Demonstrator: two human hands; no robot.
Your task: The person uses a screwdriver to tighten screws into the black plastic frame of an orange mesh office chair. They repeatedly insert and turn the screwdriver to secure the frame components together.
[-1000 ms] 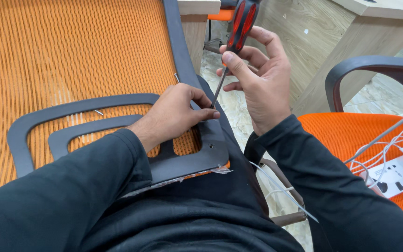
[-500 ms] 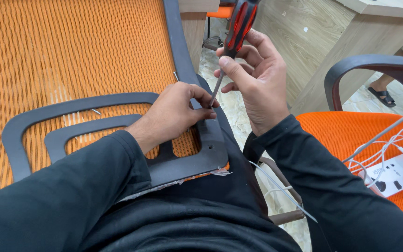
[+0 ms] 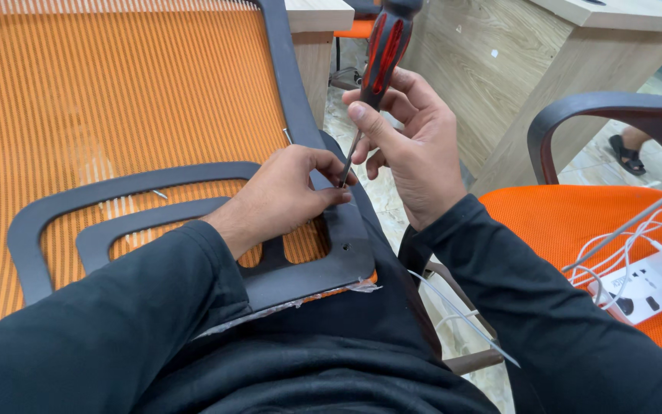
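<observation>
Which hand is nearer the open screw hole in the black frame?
Left. The left hand rests on the frame just above the screw hole; the right hand grips the screwdriver higher up.

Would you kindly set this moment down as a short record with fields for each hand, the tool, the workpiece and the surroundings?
Right hand: right hand grips the screwdriver by its red and black handle.
Tool tip: shaft angled down to the left fingertips; tip hidden.
Left hand: left hand pinches at the edge of the dark plastic frame.
Workpiece: frame lies over the orange mesh chair back, across the lap.
Surroundings: white power strip on an orange chair seat; wooden desk.
</observation>
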